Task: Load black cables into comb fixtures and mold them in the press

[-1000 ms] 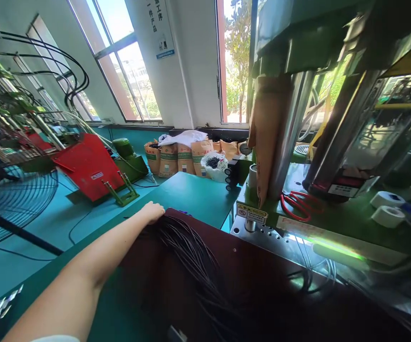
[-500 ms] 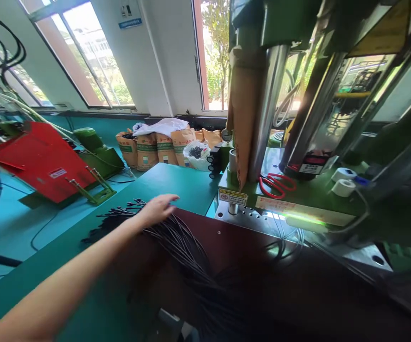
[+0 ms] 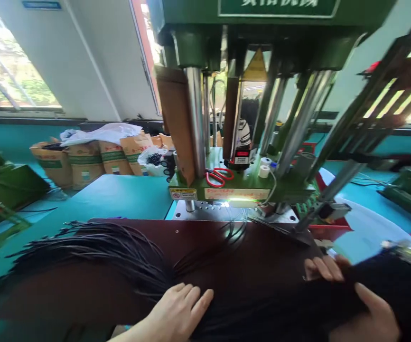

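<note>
Long black cables (image 3: 120,247) lie in a fanned bundle across the dark brown board (image 3: 198,237), their tipped ends at the far left. At the lower centre my left hand (image 3: 182,311) rests on the bundle with its fingers curled and close together; its fingertips are hidden against the dark cables. On the right, my right hand (image 3: 362,304) is wrapped round a thick part of the black bundle, thumb on one side and fingers on the other. A few thin cables (image 3: 236,230) run from the board to the machine's metal plate (image 3: 205,211).
A green press machine (image 3: 287,190) stands behind the board, with red scissors (image 3: 219,176) and white rolls (image 3: 264,170) on its ledge. Paper sacks (image 3: 86,164) line the wall at left. A slanted metal post (image 3: 340,183) stands near my right hand.
The view has swung right. My left hand has moved from the cable ends at left to the middle of the bundle. My right hand has come into view, holding the cables.
</note>
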The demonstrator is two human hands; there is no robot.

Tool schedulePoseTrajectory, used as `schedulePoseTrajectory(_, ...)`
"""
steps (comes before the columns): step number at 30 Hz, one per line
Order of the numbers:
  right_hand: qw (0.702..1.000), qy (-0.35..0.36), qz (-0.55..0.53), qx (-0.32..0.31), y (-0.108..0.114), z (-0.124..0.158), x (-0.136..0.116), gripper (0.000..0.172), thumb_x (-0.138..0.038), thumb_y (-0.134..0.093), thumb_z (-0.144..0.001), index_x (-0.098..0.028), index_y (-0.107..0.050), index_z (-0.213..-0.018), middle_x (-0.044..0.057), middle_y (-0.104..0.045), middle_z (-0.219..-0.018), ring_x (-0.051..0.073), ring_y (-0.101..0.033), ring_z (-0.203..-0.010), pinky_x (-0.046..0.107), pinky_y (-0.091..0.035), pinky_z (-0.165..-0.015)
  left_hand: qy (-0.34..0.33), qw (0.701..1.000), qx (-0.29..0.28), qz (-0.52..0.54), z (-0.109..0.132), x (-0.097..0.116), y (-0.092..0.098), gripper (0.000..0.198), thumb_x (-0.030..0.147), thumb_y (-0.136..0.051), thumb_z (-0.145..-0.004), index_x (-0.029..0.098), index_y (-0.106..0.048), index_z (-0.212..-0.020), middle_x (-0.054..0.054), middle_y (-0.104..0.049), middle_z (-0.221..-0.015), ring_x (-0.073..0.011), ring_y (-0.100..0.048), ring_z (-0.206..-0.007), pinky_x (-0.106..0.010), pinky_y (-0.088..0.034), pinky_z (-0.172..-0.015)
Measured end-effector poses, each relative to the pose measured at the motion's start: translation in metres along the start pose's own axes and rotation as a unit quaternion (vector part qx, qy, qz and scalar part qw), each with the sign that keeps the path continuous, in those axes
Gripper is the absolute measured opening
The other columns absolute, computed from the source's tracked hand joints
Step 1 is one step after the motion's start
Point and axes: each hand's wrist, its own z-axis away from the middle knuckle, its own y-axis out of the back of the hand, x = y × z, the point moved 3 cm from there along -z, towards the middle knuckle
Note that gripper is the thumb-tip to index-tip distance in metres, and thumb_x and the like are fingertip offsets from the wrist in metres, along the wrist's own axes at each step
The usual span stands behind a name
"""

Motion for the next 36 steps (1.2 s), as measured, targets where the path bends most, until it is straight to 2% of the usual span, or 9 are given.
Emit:
schedulePoseTrajectory(6,0.980,-0.181,-0.065,-0.052,0.024,-0.012,0.037,0.016,-0.028,-0.064,-0.067,-0.026,-0.066,-0.083,0.000,-0.067,-0.089,0.021,-0.059,-0.090,0.037,-0.045,-0.087,0.119,0.970,0.126,-0.167,-0.009,-0.065,0.014,0.057,0.000,-0.030,-0.072,0.024,-0.050,-0.120,-0.012,-0.059,-0.105,-0.0252,-0.055,-0.096,-0.043,-0.042,-0.086)
schedulePoseTrajectory(10,0.960,-0.252,-0.048,-0.108,0.040,-0.018,0.048,0.004,-0.019,-0.064,-0.074,-0.020,-0.067,-0.072,0.002,-0.069,-0.079,0.019,-0.063,-0.080,0.034,-0.048,-0.082,0.143,0.971,0.079,-0.173,-0.012,-0.093,0.017,0.067,0.000,-0.038,-0.063,0.026,-0.046,-0.124,-0.008,-0.057,-0.115,-0.0245,-0.051,-0.107,-0.041,-0.038,-0.093)
schedulePoseTrajectory(19,0.949,-0.226,0.186,-0.117,0.076,-0.040,0.011,0.020,-0.036,-0.066,-0.071,-0.016,-0.062,-0.071,0.004,-0.068,-0.071,0.020,-0.065,-0.062,0.024,-0.049,-0.047,0.111,0.987,-0.028,-0.116,-0.027,-0.052,0.017,0.071,0.004,-0.040,-0.059,0.017,-0.041,-0.128,-0.013,-0.050,-0.125,-0.0265,-0.046,-0.113,-0.043,-0.035,-0.094)
schedulePoseTrajectory(22,0.833,-0.264,0.460,-0.159,0.091,-0.038,-0.003,0.050,-0.053,-0.038,-0.084,-0.014,-0.057,-0.061,0.008,-0.063,-0.053,0.015,-0.055,-0.035,0.020,-0.035,-0.030,0.116,0.989,-0.041,-0.078,-0.026,-0.042,0.027,0.075,0.008,-0.045,-0.055,0.015,-0.038,-0.130,-0.014,-0.046,-0.129,-0.0289,-0.041,-0.117,-0.046,-0.032,-0.095)
schedulePoseTrajectory(25,0.709,-0.080,0.685,-0.149,0.089,-0.033,-0.023,0.052,-0.051,-0.031,-0.086,-0.016,-0.050,-0.052,0.005,-0.055,-0.043,0.014,-0.051,-0.033,0.023,-0.036,-0.033,0.086,0.995,-0.046,-0.014,-0.034,-0.029,0.040,0.078,0.026,-0.057,-0.057,0.014,-0.035,-0.131,-0.014,-0.040,-0.134,-0.0320,-0.035,-0.122,-0.048,-0.028,-0.099)
schedulePoseTrajectory(28,0.643,0.218,0.703,-0.210,0.061,-0.017,-0.025,0.033,-0.039,-0.037,-0.088,-0.016,-0.060,-0.083,0.009,-0.066,-0.079,0.021,-0.062,-0.073,0.032,-0.050,-0.065,0.033,0.998,0.004,0.057,-0.066,-0.006,0.050,0.061,0.046,-0.042,-0.076,0.016,-0.038,-0.129,-0.012,-0.044,-0.130,-0.0273,-0.039,-0.120,-0.042,-0.031,-0.099)
schedulePoseTrajectory(30,0.584,0.333,0.692,-0.264,0.042,-0.008,-0.010,0.031,-0.031,-0.041,-0.087,-0.017,-0.053,-0.112,0.011,-0.058,-0.113,0.024,-0.052,-0.106,0.039,-0.043,-0.088,0.018,0.995,0.049,0.083,-0.095,0.011,0.052,0.051,0.044,-0.027,-0.085,0.016,-0.044,-0.123,-0.012,-0.052,-0.121,-0.0236,-0.046,-0.113,-0.037,-0.035,-0.095)
schedulePoseTrajectory(33,0.485,0.395,0.715,-0.313,0.030,-0.007,0.019,0.050,-0.029,-0.048,-0.084,-0.018,-0.036,-0.131,0.011,-0.043,-0.131,0.028,-0.034,-0.122,0.050,-0.031,-0.099,-0.020,0.993,0.049,0.108,-0.127,0.032,0.049,0.046,0.047,-0.032,-0.084,0.017,-0.048,-0.116,-0.011,-0.059,-0.109,-0.0229,-0.055,-0.102,-0.033,-0.041,-0.087)
schedulePoseTrajectory(36,0.459,0.425,0.715,-0.311,0.037,-0.008,0.031,0.043,-0.027,-0.051,-0.082,-0.016,-0.045,-0.122,0.012,-0.054,-0.116,0.027,-0.045,-0.112,0.054,-0.028,-0.098,-0.039,0.995,0.025,0.088,-0.137,0.042,0.042,0.046,0.055,-0.039,-0.079,0.019,-0.050,-0.106,-0.009,-0.063,-0.100,-0.0260,-0.059,-0.093,-0.034,-0.045,-0.077)
